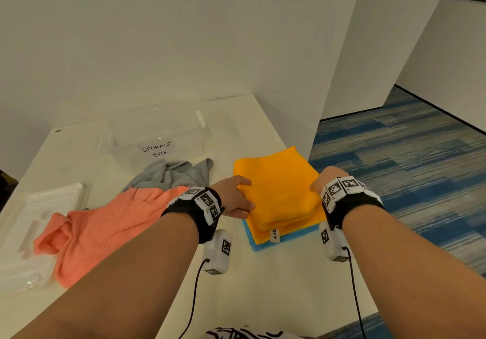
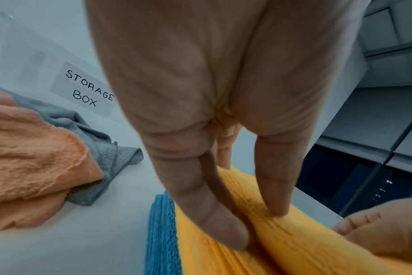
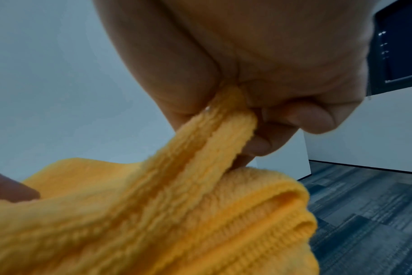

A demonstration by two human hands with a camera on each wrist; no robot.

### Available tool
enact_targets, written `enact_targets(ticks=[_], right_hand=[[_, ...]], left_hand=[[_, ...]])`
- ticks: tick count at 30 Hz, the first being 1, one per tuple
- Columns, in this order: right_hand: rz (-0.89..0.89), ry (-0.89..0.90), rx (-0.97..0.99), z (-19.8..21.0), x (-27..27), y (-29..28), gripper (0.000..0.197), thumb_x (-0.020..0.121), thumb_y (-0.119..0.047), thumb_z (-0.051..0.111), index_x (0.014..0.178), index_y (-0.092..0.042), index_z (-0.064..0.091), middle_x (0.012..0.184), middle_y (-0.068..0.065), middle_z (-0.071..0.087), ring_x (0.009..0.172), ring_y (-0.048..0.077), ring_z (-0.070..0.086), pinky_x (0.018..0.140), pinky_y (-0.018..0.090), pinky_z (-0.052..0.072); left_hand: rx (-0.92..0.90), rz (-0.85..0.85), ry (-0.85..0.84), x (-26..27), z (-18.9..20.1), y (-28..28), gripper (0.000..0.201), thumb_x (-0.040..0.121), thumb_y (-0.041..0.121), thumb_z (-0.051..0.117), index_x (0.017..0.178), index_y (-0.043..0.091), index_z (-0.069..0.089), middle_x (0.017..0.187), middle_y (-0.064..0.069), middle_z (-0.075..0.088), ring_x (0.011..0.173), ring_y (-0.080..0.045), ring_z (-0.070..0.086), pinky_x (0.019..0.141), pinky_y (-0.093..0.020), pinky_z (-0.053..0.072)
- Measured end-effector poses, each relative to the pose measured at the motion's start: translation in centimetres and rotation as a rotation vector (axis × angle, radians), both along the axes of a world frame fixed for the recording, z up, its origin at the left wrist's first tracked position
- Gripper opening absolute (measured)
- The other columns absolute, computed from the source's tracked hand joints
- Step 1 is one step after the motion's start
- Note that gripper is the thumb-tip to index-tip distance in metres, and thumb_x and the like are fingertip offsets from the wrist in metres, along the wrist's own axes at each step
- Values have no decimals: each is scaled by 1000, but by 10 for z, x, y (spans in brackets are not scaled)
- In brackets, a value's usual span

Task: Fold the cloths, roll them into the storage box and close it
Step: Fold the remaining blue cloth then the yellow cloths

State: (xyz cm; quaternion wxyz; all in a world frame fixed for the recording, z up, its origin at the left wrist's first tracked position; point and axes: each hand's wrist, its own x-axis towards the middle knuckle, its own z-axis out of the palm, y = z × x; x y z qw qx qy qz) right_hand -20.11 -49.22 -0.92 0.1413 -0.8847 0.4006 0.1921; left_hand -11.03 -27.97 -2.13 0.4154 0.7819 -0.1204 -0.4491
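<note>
On the white table [image 1: 263, 286] we've got the clear storage box [image 1: 157, 133] by the far edge. The yellow cloth [image 1: 278, 191] sits folded at the right edge; our right hand [image 1: 328, 178] pinches its fold, our left hand [image 1: 234, 196] grips its left side.

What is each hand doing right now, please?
Left hand: pinching the left edge of the yellow cloth.
Right hand: gripping a fold of the same cloth at its right edge.
</note>
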Motion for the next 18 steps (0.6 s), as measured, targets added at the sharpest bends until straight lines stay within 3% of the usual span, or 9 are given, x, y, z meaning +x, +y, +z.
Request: enact_targets(ticks=[3,5,7,9,13,18], right_hand=[[-100,-124,-16,-4,1,2,25,95,-17,51,116,-4,57,104,12,56,93,25,55,83,33,45],[-110,-270,-75,-5,1,6,31,92,-20,51,122,-12,52,122,12,50,109,30,53,94,43,43],[25,-348,-125,-4,2,12,35,93,-24,52,128,-22,49,133,7,43,117,27,50,97,45,38],[207,-346,-108,-5,6,18,40,93,-32,53,133,-28,45,140,2,39,120,25,48,98,44,38],[420,-97,21,-23,10,27,76,89,-54,55,151,-26,19,160,0,12,144,25,21,113,49,27],[467,20,17,-44,1,21,106,79,-72,53,154,-22,-3,161,0,-10,148,22,0,117,54,11]], left_hand=[[67,-53,-112,0,0,-1,64,85,14,71,140,23,39,104,-6,52,91,-22,63,81,-36,57],[213,-170,-385,0,1,-3,65,84,34,71,139,26,37,118,-7,48,100,-23,59,82,-34,53],[333,-248,-676,2,1,-6,74,78,52,70,139,31,35,134,-10,35,116,-28,47,94,-38,46],[363,-339,-808,2,-1,-11,84,74,60,69,143,33,29,148,-10,21,131,-32,32,105,-44,37],[536,-608,-803,-4,-7,-18,105,76,67,62,153,23,6,160,-8,-1,146,-34,4,118,-48,14],[675,-681,-734,-15,-10,-9,118,77,69,58,150,15,-16,159,-3,-18,145,-36,-11,117,-46,2]])
